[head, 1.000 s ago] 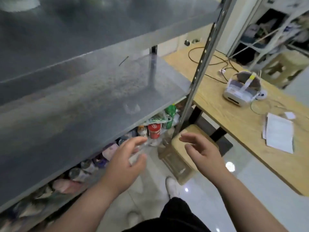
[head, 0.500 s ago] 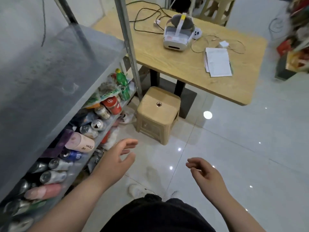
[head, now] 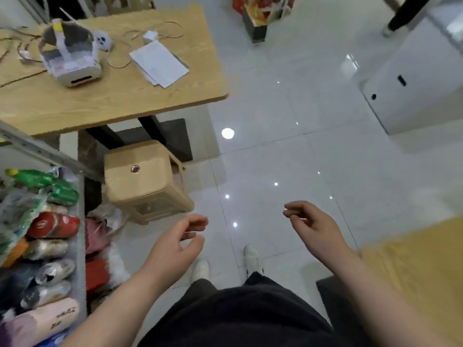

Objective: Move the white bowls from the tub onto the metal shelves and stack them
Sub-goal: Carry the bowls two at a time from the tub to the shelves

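Note:
No white bowl and no tub are in view. Both of my hands hang empty over the white tiled floor, in front of my black trousers. My left hand [head: 179,242] has its fingers loosely curled and apart. My right hand [head: 314,227] is the same, fingers slightly bent, holding nothing. Of the metal shelves only a slanted upright [head: 50,152] and the lowest shelf's edge [head: 81,246] show at the far left, beside my left forearm.
The lowest shelf holds several cans and bottles [head: 47,229]. A beige plastic stool [head: 142,179] stands under a wooden table [head: 112,96] carrying a headset [head: 70,58], cables and papers [head: 157,62]. A yellow surface [head: 421,266] lies at right, a grey cabinet [head: 416,78] beyond.
The view has swung right and down, away from the metal shelves toward the floor. Both hands dropped lower and stay empty; the shelves slid to the left edge.

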